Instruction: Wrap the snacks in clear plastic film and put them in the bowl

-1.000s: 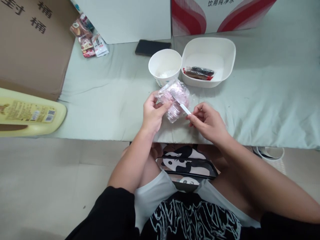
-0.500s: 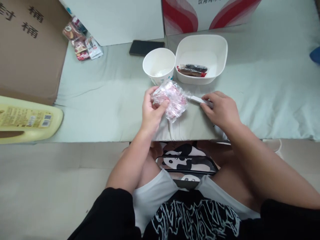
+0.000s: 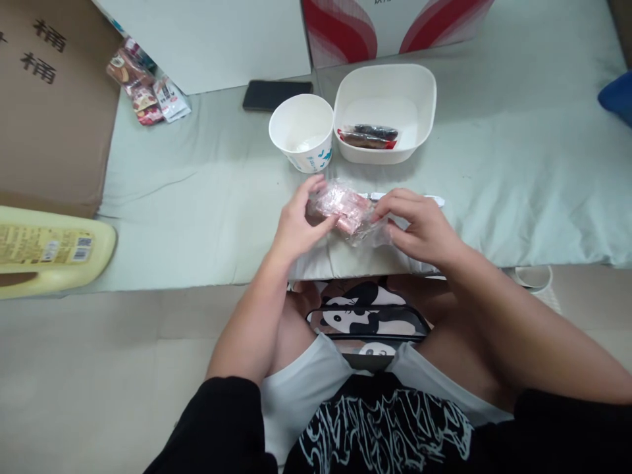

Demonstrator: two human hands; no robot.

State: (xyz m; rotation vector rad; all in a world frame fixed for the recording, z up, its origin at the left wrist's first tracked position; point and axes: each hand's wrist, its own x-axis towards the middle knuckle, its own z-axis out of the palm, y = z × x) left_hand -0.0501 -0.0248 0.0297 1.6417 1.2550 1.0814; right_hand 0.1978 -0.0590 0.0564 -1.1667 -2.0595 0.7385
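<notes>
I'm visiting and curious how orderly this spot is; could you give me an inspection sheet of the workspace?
Surface: wrinkled pale green cloth.
Job's things: pink item in clear wrap; slim white tool lying on the cloth; white cup; white tub holding dark packets.
Clutter: dark phone; snack packets.
Grips: left grip holds the pink item; right grip touches the clear wrap.
Cables: nothing seen.
Surroundings: brown carton, white box, red-and-white box, yellow jug.
</notes>
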